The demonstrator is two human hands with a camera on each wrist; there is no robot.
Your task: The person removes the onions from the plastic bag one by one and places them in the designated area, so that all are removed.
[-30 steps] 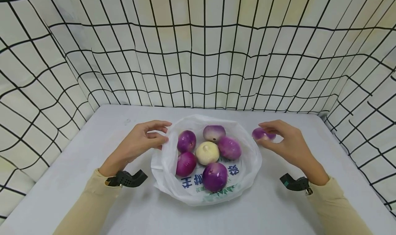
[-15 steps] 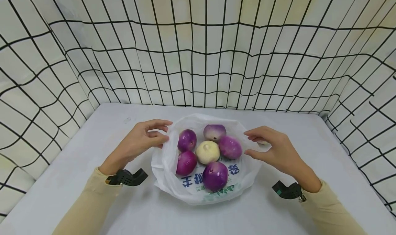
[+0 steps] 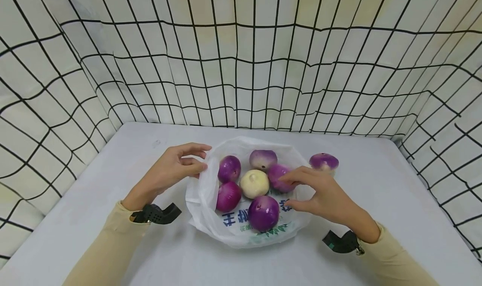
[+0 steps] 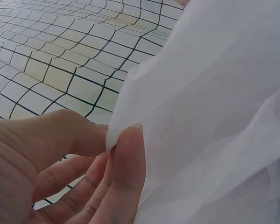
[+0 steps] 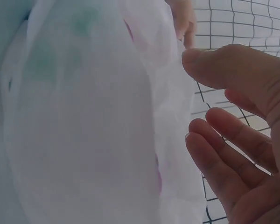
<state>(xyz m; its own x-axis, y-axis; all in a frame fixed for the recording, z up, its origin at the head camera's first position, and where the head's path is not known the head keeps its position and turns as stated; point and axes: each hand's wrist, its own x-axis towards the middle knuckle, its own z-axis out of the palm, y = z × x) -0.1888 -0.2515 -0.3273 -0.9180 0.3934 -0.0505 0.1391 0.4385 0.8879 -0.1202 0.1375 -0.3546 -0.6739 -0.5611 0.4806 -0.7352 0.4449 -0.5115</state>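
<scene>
A white plastic bag (image 3: pixel 201 198) with printed characters lies with its mouth spread, several purple onions inside, among them a front one (image 3: pixel 263 213) and a right one (image 3: pixel 276 175). A pale peeled-looking onion (image 3: pixel 254 183) sits in their middle. My left hand (image 3: pixel 175 165) pinches the bag's left rim between thumb and forefinger, as the left wrist view confirms on the bag (image 4: pixel 205 116). My right hand (image 3: pixel 321 194) reaches over the bag's right rim beside the right onion, fingers relaxed and apart. The right wrist view finds nothing between that hand's fingers (image 5: pixel 210 163); contact with the onion is unclear.
Outside the bag, another purple onion (image 3: pixel 324 160) rests on the white table (image 3: pixel 158 256), behind my right hand. Black netting (image 3: pixel 248 60) over pale walls encloses the table at the back and both sides.
My right hand has moved left from the onion outside the bag to above the bag's right part, leaving that onion on the table. The left hand has kept its pinch on the rim.
</scene>
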